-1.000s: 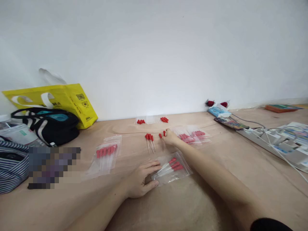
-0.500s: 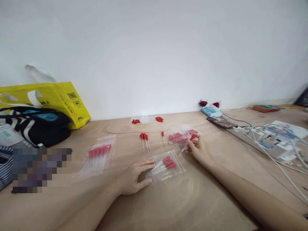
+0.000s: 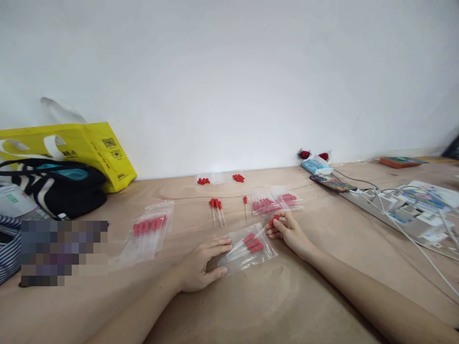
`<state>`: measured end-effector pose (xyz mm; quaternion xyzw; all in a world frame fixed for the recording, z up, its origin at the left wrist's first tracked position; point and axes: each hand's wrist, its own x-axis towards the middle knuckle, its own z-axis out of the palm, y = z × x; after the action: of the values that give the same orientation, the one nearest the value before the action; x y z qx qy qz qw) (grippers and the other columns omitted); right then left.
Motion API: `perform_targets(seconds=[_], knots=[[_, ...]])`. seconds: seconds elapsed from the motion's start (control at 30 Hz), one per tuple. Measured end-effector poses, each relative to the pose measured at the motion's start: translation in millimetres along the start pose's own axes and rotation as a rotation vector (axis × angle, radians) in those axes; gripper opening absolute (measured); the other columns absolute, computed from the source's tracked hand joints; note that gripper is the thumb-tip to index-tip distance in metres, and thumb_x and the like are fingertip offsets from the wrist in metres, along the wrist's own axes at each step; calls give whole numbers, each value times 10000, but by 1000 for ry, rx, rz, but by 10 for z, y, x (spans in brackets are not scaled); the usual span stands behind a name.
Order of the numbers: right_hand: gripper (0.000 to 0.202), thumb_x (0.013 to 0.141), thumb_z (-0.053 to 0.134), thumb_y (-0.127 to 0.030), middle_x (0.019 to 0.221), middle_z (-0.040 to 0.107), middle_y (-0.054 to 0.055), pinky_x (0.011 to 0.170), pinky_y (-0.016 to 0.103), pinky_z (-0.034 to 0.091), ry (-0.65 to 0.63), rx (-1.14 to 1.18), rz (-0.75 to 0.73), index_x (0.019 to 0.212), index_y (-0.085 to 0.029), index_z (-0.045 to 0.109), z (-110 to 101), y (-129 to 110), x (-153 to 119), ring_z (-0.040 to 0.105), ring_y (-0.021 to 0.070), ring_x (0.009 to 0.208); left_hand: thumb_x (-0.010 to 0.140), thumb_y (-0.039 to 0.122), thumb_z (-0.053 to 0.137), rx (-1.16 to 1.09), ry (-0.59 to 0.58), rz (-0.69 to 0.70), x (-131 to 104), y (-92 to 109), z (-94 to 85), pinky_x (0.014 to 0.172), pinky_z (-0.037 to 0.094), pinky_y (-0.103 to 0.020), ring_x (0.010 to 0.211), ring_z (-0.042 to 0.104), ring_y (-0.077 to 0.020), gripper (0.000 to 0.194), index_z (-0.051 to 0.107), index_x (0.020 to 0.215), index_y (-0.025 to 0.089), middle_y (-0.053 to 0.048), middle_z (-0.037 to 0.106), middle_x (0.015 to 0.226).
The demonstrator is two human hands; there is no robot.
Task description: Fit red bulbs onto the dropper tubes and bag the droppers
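Observation:
My right hand (image 3: 291, 235) pinches the red bulb of a dropper (image 3: 274, 220). Its clear tip points left and down, over the right end of a clear zip bag (image 3: 269, 253). Inside that bag lie several red-bulbed droppers (image 3: 255, 245), bulbs to the right. My left hand (image 3: 202, 263) rests at the bag's left end, thumb and fingers apart and touching the plastic. Behind the bag, several loose droppers (image 3: 216, 204) lie together on the table, and a single dropper (image 3: 245, 200) lies to their right.
Filled dropper bags lie at the left (image 3: 148, 227) and behind my right hand (image 3: 267, 204); red bulbs (image 3: 203, 181) lie by the wall. A yellow bag (image 3: 118, 162) and black pouch (image 3: 71, 186) stand left. A power strip (image 3: 373, 208) with cables is at right.
My right hand has moved left and nearer, bringing the dropper from beside the filled bags to the zip bag's right end. My left hand has stayed in place.

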<state>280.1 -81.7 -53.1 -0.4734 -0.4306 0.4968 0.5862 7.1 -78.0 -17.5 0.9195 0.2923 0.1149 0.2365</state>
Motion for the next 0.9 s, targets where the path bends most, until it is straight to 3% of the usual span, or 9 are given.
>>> perform_targets(seconds=[0.17, 0.4, 0.53, 0.7, 0.9], knots=[[323, 577, 713, -411, 627, 586, -23, 546, 241, 420, -224, -223, -37, 729, -161, 575, -75, 32, 29, 522, 96, 547, 798, 324, 523, -14, 7, 2, 3, 0, 1, 1034, 266, -447, 1220, 383, -233, 452, 460, 1236, 230, -63, 440, 1321], [351, 670, 629, -462, 823, 683, 51, 724, 312, 448, -512, -306, -70, 831, -154, 677, -60, -30, 31, 600, 165, 728, 798, 317, 515, 0, 6, 0, 16, 25, -5, 1030, 276, -437, 1214, 392, -229, 437, 475, 1222, 221, -68, 451, 1311], [345, 706, 583, -479, 719, 671, 37, 619, 271, 441, -537, -387, -98, 717, -148, 683, -8, -21, 69, 572, 139, 625, 788, 306, 523, 2, 13, 0, 13, 20, -2, 1027, 278, -443, 1211, 394, -235, 441, 480, 1218, 218, -67, 464, 1300], [327, 649, 636, -469, 482, 511, -37, 441, 200, 312, -382, -458, -101, 575, -150, 624, 22, 35, 112, 400, 71, 434, 790, 308, 523, -5, 10, -3, 10, 33, -10, 1028, 275, -445, 1213, 392, -234, 453, 465, 1233, 226, -64, 448, 1314], [332, 684, 594, -463, 527, 517, -20, 477, 205, 336, -526, -472, -115, 559, -156, 607, 9, -12, 70, 427, 90, 497, 789, 299, 527, -19, 20, -13, 8, 40, -7, 1029, 274, -449, 1215, 388, -236, 444, 473, 1223, 226, -62, 459, 1305]])
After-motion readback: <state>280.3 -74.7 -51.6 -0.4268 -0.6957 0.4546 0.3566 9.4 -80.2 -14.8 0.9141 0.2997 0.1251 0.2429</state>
